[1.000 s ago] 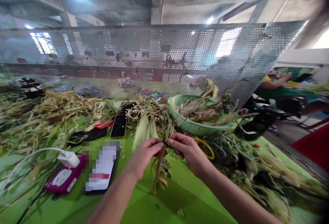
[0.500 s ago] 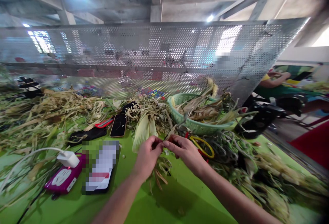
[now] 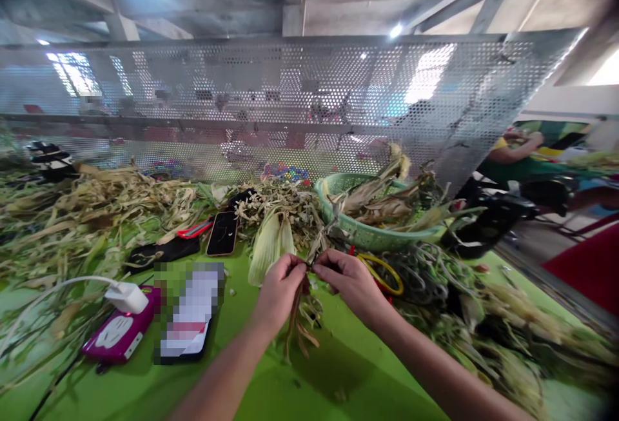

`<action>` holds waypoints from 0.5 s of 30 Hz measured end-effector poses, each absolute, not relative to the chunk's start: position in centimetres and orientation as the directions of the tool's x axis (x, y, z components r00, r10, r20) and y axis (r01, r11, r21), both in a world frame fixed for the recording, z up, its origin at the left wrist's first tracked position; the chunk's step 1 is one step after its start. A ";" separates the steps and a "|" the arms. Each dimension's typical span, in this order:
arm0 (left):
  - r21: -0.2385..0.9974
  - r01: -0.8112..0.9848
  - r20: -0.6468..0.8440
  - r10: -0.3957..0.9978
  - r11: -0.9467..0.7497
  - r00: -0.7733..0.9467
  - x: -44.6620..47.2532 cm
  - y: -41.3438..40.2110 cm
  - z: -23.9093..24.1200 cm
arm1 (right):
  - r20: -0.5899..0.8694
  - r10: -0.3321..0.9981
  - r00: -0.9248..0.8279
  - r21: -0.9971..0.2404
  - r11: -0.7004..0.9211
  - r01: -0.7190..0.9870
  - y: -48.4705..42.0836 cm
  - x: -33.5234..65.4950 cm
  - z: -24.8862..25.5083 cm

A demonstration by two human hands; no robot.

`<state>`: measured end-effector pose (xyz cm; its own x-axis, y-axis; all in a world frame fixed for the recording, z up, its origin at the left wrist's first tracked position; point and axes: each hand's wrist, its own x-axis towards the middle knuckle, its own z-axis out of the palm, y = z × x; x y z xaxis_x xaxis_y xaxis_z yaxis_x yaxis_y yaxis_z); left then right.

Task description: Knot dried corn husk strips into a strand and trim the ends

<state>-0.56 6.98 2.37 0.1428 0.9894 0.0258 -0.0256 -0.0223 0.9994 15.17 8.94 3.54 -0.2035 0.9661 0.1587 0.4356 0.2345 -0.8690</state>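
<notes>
My left hand (image 3: 279, 290) and my right hand (image 3: 349, 281) meet above the green table (image 3: 271, 389), both pinched on a small bundle of dried husk strips (image 3: 300, 318). The brown strips hang down from between my fingertips and their ends brush the table. A pale green corn husk (image 3: 271, 245) lies just beyond my left hand. A yellow ring (image 3: 387, 273) lies on the table to the right of my right hand.
A green basket (image 3: 367, 231) of dried husks stands behind my hands. Heaps of husks (image 3: 97, 208) cover the left and right sides. Phones (image 3: 223, 234), a blurred phone (image 3: 191, 314) and a purple power strip with a white charger (image 3: 123, 324) lie left. A perforated metal screen (image 3: 290, 105) closes off the back.
The hanging strips dropped lower against the table, then lifted a little again. Both hands stayed together on the bundle, shifting slightly toward the basket.
</notes>
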 end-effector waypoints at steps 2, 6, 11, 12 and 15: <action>0.998 -0.061 0.009 0.989 0.000 0.147 -0.6 6.9 2.5 | 0.165 0.964 -0.210 -0.863 0.244 0.443 8.9 15.1 3.6; 0.999 -0.019 0.031 0.992 -0.029 0.126 -0.7 6.8 2.9 | 0.188 0.953 -0.238 -0.850 0.280 0.447 8.6 15.0 3.9; 0.998 -0.003 0.055 0.994 -0.055 0.093 -0.7 7.0 2.7 | 0.176 0.956 -0.234 -0.876 0.260 0.406 8.4 15.1 4.5; 0.998 -0.008 0.057 0.994 -0.056 0.095 -0.7 7.1 2.6 | 0.153 0.961 -0.232 -0.895 0.234 0.380 8.4 15.1 4.5; 0.998 -0.004 0.066 0.991 -0.066 0.116 -0.6 7.2 2.4 | 0.053 0.966 -0.255 -0.955 0.124 0.268 8.2 14.7 4.4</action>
<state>-0.61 7.15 2.40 0.1158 0.9911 0.0657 -0.0039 -0.0657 0.9978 14.72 8.20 4.43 -0.2546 0.9656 0.0535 0.2684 0.1237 -0.9553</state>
